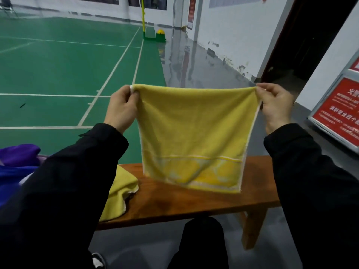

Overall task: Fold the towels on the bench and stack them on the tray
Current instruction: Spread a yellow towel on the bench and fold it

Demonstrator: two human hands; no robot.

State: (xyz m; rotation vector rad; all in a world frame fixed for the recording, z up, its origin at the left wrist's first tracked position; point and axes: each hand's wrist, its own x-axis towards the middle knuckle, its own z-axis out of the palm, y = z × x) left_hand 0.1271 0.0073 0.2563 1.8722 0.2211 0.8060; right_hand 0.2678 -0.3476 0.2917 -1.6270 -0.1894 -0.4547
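Note:
A yellow towel point(194, 129) with a patterned band along its bottom hangs stretched in the air above the wooden bench point(194, 202). My left hand point(121, 107) pinches its upper left corner and my right hand point(275, 105) pinches its upper right corner. The towel's lower edge hangs just above the bench top. A second yellow towel point(120, 193) lies crumpled on the bench at the left, partly hidden behind my left sleeve. No tray is in view.
Purple and blue cloth point(17, 164) lies piled at the far left. A red notice board point(338, 111) leans against the wall on the right. Green court floor stretches beyond the bench. My knee point(202, 239) and a shoe point(98, 261) are below the bench edge.

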